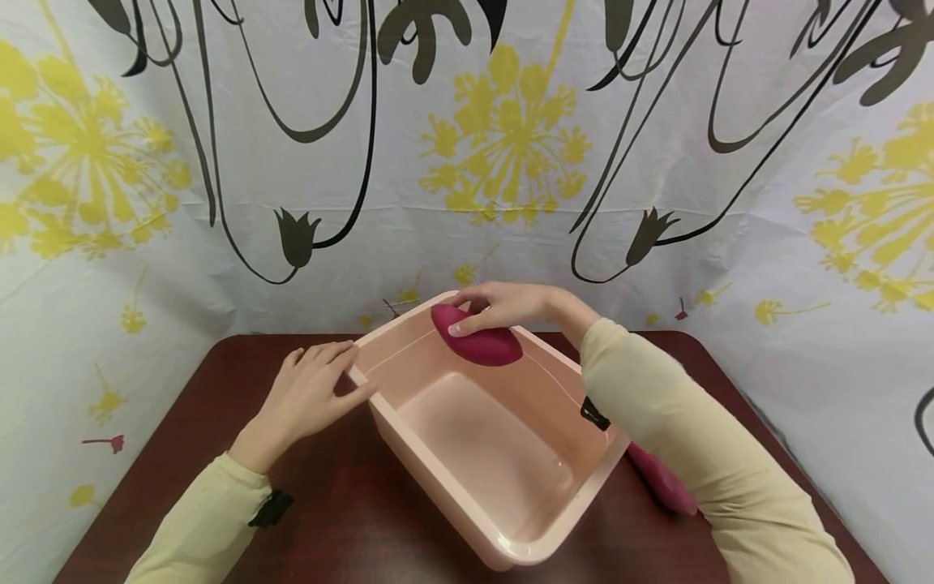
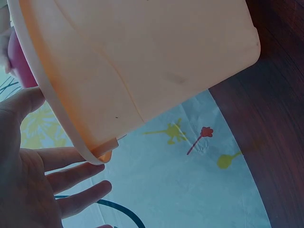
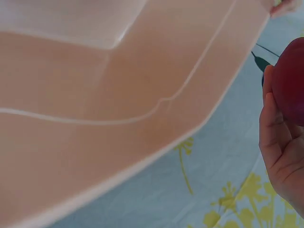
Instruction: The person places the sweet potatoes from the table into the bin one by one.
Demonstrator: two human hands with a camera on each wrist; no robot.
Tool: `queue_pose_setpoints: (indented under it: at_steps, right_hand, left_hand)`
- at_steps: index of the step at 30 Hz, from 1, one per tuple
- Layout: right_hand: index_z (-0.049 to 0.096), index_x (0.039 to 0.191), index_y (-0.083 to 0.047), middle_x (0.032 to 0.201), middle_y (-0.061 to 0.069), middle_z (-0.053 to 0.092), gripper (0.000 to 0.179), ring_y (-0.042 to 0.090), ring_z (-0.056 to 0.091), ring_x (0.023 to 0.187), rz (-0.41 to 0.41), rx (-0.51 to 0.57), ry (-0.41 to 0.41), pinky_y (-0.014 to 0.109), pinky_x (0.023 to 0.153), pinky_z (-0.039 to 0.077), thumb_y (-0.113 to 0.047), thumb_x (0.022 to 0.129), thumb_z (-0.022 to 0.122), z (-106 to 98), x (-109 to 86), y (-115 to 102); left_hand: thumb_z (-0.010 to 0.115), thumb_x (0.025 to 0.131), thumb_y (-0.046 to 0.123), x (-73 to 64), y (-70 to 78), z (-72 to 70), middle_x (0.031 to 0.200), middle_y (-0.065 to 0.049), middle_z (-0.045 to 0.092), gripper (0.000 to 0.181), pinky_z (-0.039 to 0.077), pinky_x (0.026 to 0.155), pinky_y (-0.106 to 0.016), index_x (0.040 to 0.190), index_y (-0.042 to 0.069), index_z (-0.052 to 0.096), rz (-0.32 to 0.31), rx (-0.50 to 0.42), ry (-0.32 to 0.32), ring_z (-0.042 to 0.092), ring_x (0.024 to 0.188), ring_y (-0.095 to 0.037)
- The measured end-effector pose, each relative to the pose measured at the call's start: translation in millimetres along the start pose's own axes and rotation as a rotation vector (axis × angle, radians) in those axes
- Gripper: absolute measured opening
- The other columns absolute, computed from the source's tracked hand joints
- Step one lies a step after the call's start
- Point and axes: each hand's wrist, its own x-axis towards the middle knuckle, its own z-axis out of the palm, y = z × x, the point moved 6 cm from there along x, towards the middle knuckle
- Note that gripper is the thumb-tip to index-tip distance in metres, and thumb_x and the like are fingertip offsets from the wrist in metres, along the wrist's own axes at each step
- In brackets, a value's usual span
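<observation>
The right hand (image 1: 511, 308) gripped a magenta piece (image 1: 485, 349) above the far corner of a peach tub (image 1: 481, 430)
Its forearm reached across the tub's right side, thumb on the piece's near face; the left hand (image 1: 314, 385) stood wide, fingers spread and nearly straight, touching the tub's left corner near the table's (image 1: 343, 503) far edge, while a second magenta piece (image 1: 662, 483), partly hidden by the right sleeve (image 1: 679, 414), seemed to lie beside the tub's right corner

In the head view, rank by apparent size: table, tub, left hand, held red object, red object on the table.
1. Table
2. Tub
3. Left hand
4. Held red object and tabletop red object: unsure; sleeve partly hides the latter.
</observation>
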Motion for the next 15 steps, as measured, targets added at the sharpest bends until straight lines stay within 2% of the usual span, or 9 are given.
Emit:
queue_pose_setpoints:
  at_steps: [3,6,11,15]
  right_hand:
    - [0.041,0.131,-0.015,0.11,0.007,0.05,0.052,0.018,0.051,0.097,-0.013,0.068,-0.043,0.03,0.077,0.045,-0.03,0.084,0.059,10.4,7.9,0.3]
    - [0.039,0.131,-0.014,0.113,0.007,0.048,0.053,0.017,0.051,0.097,-0.013,0.084,-0.072,0.029,0.076,0.045,-0.027,0.084,0.059,19.2,14.8,1.4]
    - [0.04,0.129,-0.01,0.108,0.007,0.051,0.055,0.015,0.053,0.094,0.047,0.039,-0.099,0.027,0.075,0.046,-0.031,0.083,0.06,32.0,24.8,7.9]
    - [0.043,0.129,-0.011,0.106,0.004,0.052,0.053,0.013,0.054,0.092,0.014,-0.03,-0.113,0.024,0.073,0.046,-0.03,0.082,0.061,43.0,33.4,9.6]
  left_hand:
    - [0.052,0.078,0.055,0.0,0.3,0.0,0.121,-0.014,0.049,0.067,0.026,0.089,-0.055,0.121,0.003,0.053,0.001,0.004,0.004,0.043,0.109,-0.032]
    - [0.052,0.078,0.055,-0.1,0.3,0.3,0.121,-0.013,0.049,0.067,0.026,0.089,-0.055,0.121,0.004,0.054,0.001,0.005,0.008,0.043,0.109,-0.032]
    - [0.053,0.079,0.054,-0.3,0.9,0.8,0.121,-0.013,0.049,0.066,0.026,0.089,-0.055,0.121,0.004,0.053,-0.003,0.002,0.005,0.043,0.109,-0.032]
    - [0.054,0.079,0.053,-0.3,1.3,0.9,0.121,-0.014,0.049,0.065,0.025,0.089,-0.055,0.121,0.004,0.053,-0.009,-0.002,0.0,0.043,0.109,-0.032]
